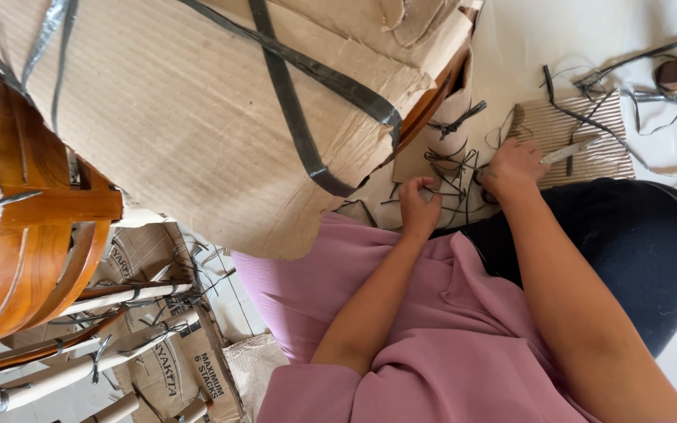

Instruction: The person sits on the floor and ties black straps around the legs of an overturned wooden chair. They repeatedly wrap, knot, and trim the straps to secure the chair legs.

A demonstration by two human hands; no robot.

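While the person sits on a pale floor in a pink top and dark trousers, both bare hands work at a paper-wrapped leg of a wooden chair. This leg sticks out from under a big cardboard wrap bound with dark plastic straps.

The left hand is closed, pinching a dark strap end just beside the leg's lower end. The right hand is closed around a small knife, its pale blade pointing away over a ribbed cardboard sheet lying on the floor.

Risk, as a judgement: the two hands are close together, with the strap pulled taut between them. If the blade slips off the strap, it could nick the left fingers or the person's knee just below. A cut made too deep could go through the paper and score the wood underneath. Cut strap scraps lie scattered on the floor and could snag or slide underfoot.

Containers: the cardboard wrap acts as a loose box around the chair's upper part; only curved orange-brown wood shows at its edges. At lower left, flattened cartons lie under more wrapped legs; whether anything is inside them cannot be told.
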